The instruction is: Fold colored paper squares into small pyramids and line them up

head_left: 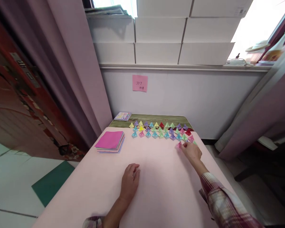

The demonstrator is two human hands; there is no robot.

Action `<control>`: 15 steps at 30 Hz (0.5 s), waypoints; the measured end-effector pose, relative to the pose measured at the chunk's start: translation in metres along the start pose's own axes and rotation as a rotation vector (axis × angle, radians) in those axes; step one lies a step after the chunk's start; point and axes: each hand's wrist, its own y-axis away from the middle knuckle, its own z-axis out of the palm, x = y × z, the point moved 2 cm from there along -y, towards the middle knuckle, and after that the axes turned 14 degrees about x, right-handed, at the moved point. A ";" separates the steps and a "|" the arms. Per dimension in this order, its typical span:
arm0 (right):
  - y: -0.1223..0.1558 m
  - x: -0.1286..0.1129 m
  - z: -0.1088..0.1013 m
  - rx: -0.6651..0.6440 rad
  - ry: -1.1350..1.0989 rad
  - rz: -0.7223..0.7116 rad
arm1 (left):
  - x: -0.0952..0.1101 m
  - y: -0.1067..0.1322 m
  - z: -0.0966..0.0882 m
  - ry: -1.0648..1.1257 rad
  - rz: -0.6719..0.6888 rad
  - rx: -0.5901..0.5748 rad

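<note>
My right hand (192, 151) reaches to the right part of the pink table, just in front of the rows of folded paper. Its thumb and fingers pinch a small pink origami piece (179, 145) at or near the tabletop. Several rows of small pointed origami pieces in blue, green, purple, yellow, red and pink, such as a light blue one (155, 135), stand across the far end. A few at the right are partly hidden behind my right hand. My left hand (130, 180) rests on the table near the middle, fingers loosely bent and slightly apart, holding nothing.
A stack of coloured paper squares (110, 140), magenta on top, lies at the left of the table (156, 190). Behind it is a small printed packet (123, 116). A pink note (140, 83) is on the wall, below white boxes (159, 52) on the sill. Curtains hang either side.
</note>
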 end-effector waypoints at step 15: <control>-0.029 0.005 0.000 0.098 0.020 0.094 | 0.003 -0.005 -0.002 -0.011 0.009 -0.018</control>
